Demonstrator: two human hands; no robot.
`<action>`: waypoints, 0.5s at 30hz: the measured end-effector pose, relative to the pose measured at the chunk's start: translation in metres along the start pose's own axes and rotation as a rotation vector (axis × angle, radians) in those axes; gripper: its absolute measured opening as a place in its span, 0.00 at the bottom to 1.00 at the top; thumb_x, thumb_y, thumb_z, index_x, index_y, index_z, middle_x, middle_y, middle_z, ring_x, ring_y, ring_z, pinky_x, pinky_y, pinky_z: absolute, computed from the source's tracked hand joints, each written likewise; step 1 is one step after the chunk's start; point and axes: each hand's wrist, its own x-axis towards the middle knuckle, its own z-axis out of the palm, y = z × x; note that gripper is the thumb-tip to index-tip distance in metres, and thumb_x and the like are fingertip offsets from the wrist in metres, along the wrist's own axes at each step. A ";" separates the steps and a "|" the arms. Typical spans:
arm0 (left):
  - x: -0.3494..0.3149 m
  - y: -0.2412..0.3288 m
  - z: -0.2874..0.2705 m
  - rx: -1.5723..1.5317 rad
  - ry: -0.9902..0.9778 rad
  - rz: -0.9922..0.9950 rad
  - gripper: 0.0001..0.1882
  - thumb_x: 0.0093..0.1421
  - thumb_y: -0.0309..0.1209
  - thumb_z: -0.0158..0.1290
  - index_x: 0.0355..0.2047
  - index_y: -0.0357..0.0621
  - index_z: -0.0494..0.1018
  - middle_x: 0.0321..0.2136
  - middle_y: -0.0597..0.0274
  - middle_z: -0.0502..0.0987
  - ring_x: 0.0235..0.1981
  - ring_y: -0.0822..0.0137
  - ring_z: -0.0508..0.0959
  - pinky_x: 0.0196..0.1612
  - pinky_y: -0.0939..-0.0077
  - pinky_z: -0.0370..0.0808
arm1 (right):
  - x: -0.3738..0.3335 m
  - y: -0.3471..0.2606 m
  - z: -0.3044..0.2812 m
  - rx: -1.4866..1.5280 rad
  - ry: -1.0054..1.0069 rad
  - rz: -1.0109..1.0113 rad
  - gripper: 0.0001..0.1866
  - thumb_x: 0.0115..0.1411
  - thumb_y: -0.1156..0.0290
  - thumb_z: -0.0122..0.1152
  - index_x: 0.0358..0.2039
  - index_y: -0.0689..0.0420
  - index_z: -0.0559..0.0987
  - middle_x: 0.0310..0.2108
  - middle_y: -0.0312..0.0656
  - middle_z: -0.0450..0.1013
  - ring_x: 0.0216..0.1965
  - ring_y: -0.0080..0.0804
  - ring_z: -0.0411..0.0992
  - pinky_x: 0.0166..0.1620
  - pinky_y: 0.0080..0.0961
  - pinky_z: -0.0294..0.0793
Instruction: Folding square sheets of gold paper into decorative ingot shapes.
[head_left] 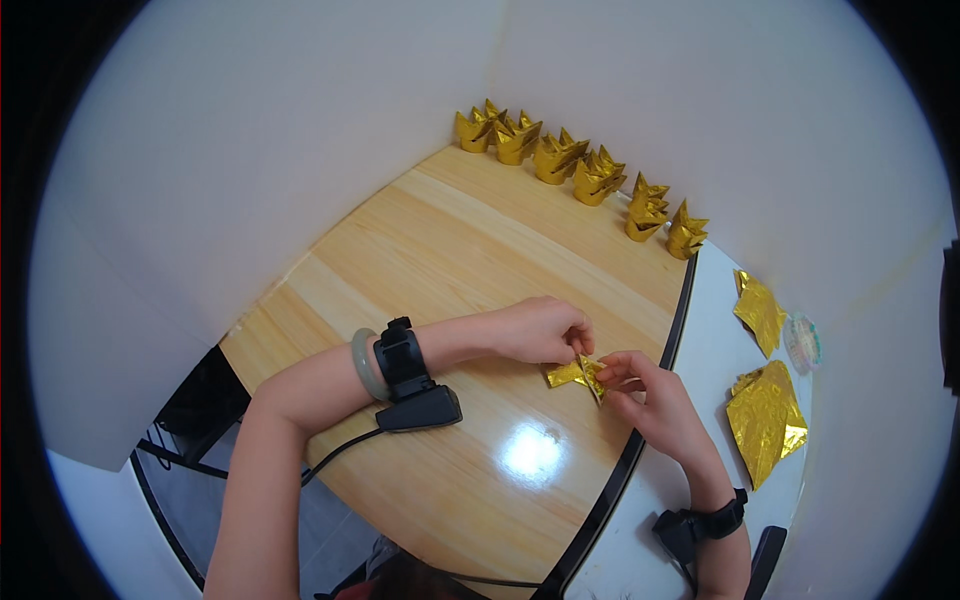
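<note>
A small piece of folded gold foil paper (566,374) stands partly on edge on the wooden table, its strips crossing. My left hand (545,330) pinches its upper edge between thumb and bent fingers. From the other side, my right hand (650,393) closes thumb and fingertips on its right end. Fingers hide part of the folds. Along the table's far right edge stands a row of gold foil paper shapes (558,158) with pointed tops, like little crowns.
On the white surface to the right lie two stacks of gold foil sheets, one farther (761,313) and one nearer (765,425). A clear round roll (803,343), perhaps tape, sits by them. White walls enclose the wooden table (420,240). A black cable (335,457) runs from my left wrist device.
</note>
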 end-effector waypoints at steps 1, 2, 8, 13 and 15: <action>0.001 -0.001 0.001 0.007 0.049 0.023 0.10 0.52 0.30 0.57 0.34 0.41 0.77 0.29 0.57 0.78 0.29 0.68 0.77 0.33 0.74 0.72 | -0.001 0.000 0.000 -0.003 0.002 0.000 0.18 0.53 0.83 0.53 0.46 0.62 0.69 0.37 0.44 0.75 0.38 0.33 0.75 0.44 0.25 0.74; 0.001 -0.001 0.002 0.014 0.098 0.039 0.10 0.52 0.32 0.57 0.33 0.41 0.77 0.28 0.57 0.79 0.29 0.68 0.78 0.32 0.74 0.73 | 0.000 0.002 0.001 0.021 0.000 -0.007 0.16 0.53 0.83 0.53 0.45 0.62 0.70 0.38 0.45 0.74 0.39 0.33 0.74 0.44 0.25 0.74; 0.000 0.010 0.008 0.126 0.157 -0.076 0.09 0.48 0.35 0.57 0.26 0.43 0.77 0.25 0.58 0.79 0.29 0.61 0.79 0.32 0.68 0.73 | 0.004 0.004 0.008 -0.062 0.041 -0.073 0.13 0.53 0.81 0.56 0.41 0.62 0.73 0.38 0.45 0.70 0.38 0.37 0.73 0.43 0.26 0.73; 0.000 0.005 0.013 0.153 0.268 -0.085 0.06 0.46 0.31 0.58 0.24 0.43 0.77 0.23 0.59 0.78 0.29 0.61 0.78 0.32 0.67 0.73 | 0.007 0.007 0.011 -0.158 0.060 -0.115 0.13 0.53 0.78 0.58 0.41 0.61 0.73 0.38 0.45 0.69 0.40 0.41 0.71 0.43 0.28 0.71; 0.002 0.002 0.015 0.188 0.321 -0.019 0.05 0.45 0.30 0.58 0.24 0.43 0.77 0.23 0.59 0.78 0.29 0.61 0.78 0.32 0.68 0.73 | 0.006 0.005 0.011 -0.202 0.089 -0.137 0.14 0.52 0.75 0.60 0.40 0.60 0.73 0.39 0.45 0.69 0.41 0.42 0.70 0.44 0.29 0.71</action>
